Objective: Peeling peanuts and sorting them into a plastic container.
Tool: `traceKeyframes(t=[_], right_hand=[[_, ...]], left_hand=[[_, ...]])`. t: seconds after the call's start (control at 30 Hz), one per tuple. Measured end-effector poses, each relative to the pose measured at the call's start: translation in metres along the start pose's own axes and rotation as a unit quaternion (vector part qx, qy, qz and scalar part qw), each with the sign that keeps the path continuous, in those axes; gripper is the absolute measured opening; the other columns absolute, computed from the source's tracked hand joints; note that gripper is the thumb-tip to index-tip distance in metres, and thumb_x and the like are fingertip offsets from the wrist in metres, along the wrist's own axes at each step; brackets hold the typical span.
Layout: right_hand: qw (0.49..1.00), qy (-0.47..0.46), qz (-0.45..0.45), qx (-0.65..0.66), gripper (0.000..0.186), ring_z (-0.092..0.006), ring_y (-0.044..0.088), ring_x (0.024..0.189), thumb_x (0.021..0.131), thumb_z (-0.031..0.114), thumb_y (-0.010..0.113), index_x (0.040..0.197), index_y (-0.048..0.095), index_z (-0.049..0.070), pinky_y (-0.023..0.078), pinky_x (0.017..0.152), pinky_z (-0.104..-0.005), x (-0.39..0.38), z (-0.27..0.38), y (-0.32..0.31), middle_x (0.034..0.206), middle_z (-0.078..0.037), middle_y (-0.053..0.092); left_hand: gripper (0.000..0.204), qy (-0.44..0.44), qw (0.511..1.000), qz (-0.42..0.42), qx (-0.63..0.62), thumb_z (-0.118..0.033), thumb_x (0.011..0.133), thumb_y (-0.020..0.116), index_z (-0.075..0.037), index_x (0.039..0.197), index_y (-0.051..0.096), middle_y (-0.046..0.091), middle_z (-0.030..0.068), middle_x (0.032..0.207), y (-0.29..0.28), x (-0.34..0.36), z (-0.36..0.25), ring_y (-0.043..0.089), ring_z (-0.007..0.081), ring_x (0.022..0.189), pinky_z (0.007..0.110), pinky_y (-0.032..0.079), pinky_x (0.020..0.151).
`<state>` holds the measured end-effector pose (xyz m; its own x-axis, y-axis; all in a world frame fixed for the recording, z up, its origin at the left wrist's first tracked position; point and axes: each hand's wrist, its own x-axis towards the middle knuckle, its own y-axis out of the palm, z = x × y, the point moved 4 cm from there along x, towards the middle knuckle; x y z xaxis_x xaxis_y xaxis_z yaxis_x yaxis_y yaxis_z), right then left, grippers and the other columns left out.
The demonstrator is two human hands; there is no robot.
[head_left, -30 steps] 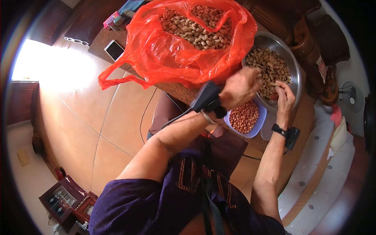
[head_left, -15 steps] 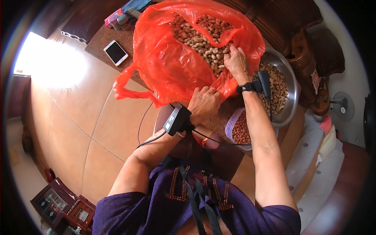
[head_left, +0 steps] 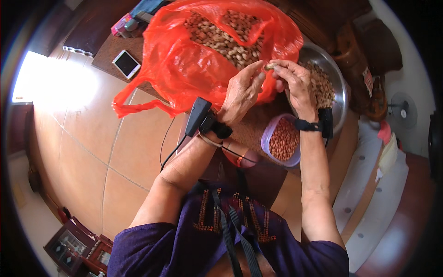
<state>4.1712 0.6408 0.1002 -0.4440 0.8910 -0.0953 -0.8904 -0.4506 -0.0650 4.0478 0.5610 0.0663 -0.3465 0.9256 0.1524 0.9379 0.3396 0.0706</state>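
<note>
Between the thumb and fingers of my right hand [head_left: 295, 83] is an unshelled peanut [head_left: 269, 67]. My left hand [head_left: 242, 92] is close beside it, its fingers stretched toward the peanut and the thumb apart from them. Behind both hands lies a red plastic bag [head_left: 180, 69], its mouth open on a heap of peanuts in their shells [head_left: 226, 44]. A steel basin [head_left: 342, 90] to the right holds empty-looking shells [head_left: 323, 85], partly hidden by my right hand. Nearer to me, a purple plastic container [head_left: 266, 138] holds shelled reddish peanuts [head_left: 284, 139].
A white phone [head_left: 126, 64] lies on the brown tabletop [head_left: 106, 55] at the left, with small jars [head_left: 131, 27] behind it. Carved wooden furniture [head_left: 355, 51] stands at the far right. A cable [head_left: 167, 138] hangs by my left wrist, and a pale cushion [head_left: 378, 194] is at the right.
My right hand has come out of the bag with a peanut, toward me. My left hand has let go of the bag's near edge and risen to meet it.
</note>
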Motion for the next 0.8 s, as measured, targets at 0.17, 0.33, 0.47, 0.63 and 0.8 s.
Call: traceKeyframes(t=[0.17,0.33,0.47,0.63,0.8], right_hand=[[0.998,0.012,-0.059,-0.013,0.018,-0.0068,0.058,0.066,0.084,0.011,0.059,0.096,0.064,-0.001,0.046,0.059,-0.0174,-0.068,-0.002,-0.026,0.078,-0.003,0.064],[0.989,-0.029,-0.143,0.029,0.022,-0.0076,0.057,0.067,0.084,0.01,0.057,0.1,0.062,-0.004,0.046,0.062,-0.0192,-0.11,-0.028,-0.051,0.082,-0.004,0.064],[0.984,-0.02,-0.168,0.058,0.021,-0.0094,0.059,0.068,0.084,0.007,0.055,0.1,0.061,-0.005,0.048,0.064,-0.0205,-0.138,-0.038,-0.069,0.083,-0.006,0.064],[0.981,-0.008,-0.181,0.068,0.019,-0.0112,0.061,0.065,0.084,0.007,0.052,0.095,0.061,-0.005,0.051,0.061,-0.0224,-0.161,-0.049,-0.081,0.077,-0.007,0.063],[0.977,-0.026,-0.208,0.034,0.022,-0.0111,0.059,0.061,0.083,0.011,0.049,0.092,0.062,-0.005,0.049,0.058,-0.0228,-0.179,-0.061,-0.08,0.075,-0.008,0.063]], left_hand=[[0.029,-0.088,0.983,0.154,-0.054,-0.019,0.092,0.049,-0.002,0.115,0.054,0.059,0.0008,0.087,0.046,-0.025,-0.012,0.053,0.0077,0.073,0.022,0.045,0.063],[0.022,0.07,0.979,0.163,0.103,-0.015,0.09,0.049,0.002,0.103,0.055,0.06,0.0154,0.084,0.08,-0.047,-0.009,0.059,0.0187,0.077,0.028,0.046,0.067],[0.021,0.07,0.967,0.2,0.141,-0.016,0.09,0.048,0.003,0.098,0.055,0.059,0.0177,0.085,0.106,-0.063,-0.004,0.059,0.0303,0.08,0.034,0.047,0.07],[0.018,0.194,0.933,0.218,0.209,-0.006,0.084,0.047,0.0,0.098,0.055,0.055,0.0155,0.087,0.125,-0.086,0.005,0.055,0.0338,0.08,0.038,0.046,0.069],[0.016,0.233,0.909,0.219,0.268,-0.008,0.081,0.05,-0.001,0.095,0.054,0.053,0.014,0.084,0.142,-0.106,0.017,0.054,0.0318,0.081,0.038,0.047,0.068]])
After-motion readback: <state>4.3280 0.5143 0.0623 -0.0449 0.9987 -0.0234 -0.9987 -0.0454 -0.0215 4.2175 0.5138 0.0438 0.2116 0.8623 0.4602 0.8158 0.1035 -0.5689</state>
